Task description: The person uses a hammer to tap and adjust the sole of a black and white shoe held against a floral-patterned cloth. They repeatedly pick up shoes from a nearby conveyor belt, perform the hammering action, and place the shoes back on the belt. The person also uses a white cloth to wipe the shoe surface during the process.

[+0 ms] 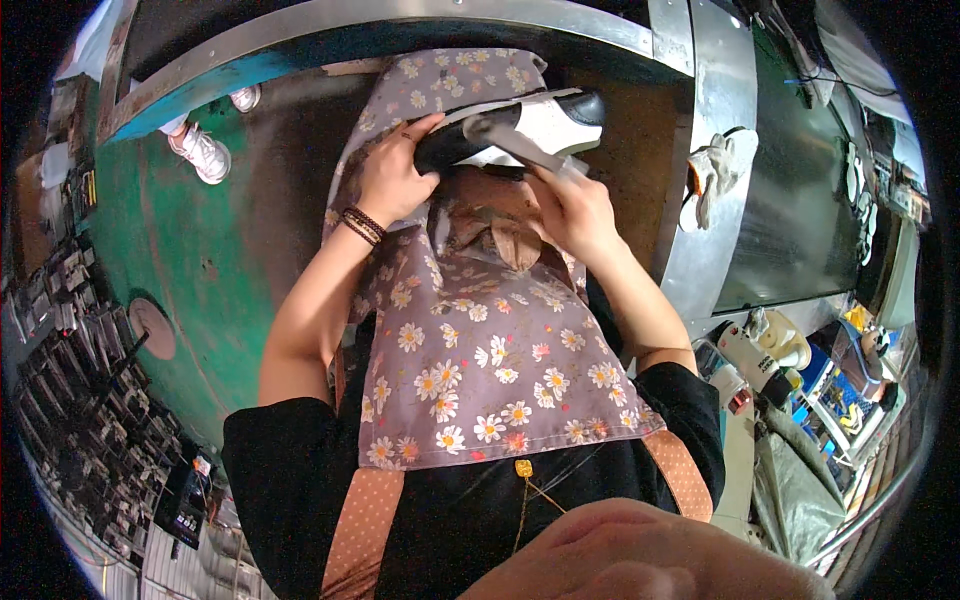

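A black-and-white shoe (545,126) lies crosswise over my lap on a flowered apron (480,380). My left hand (395,175) grips its dark left end, with the fingers along the far edge and the thumb on the near side. In my right hand (578,210) is a grey tool with a rounded head (515,143), smeared by motion. Its head is over the middle of the shoe; whether it touches is not clear. Below the shoe, a worn brown patch (490,215) with a loose flap shows on my lap.
A metal-edged bench (400,25) runs across the far side. On the metal ledge at right sit pale shoes (718,175), beside a dark belt (790,200). Bottles and tools (760,350) crowd the lower right. Another person's white shoe (203,155) stands on the green floor (190,290).
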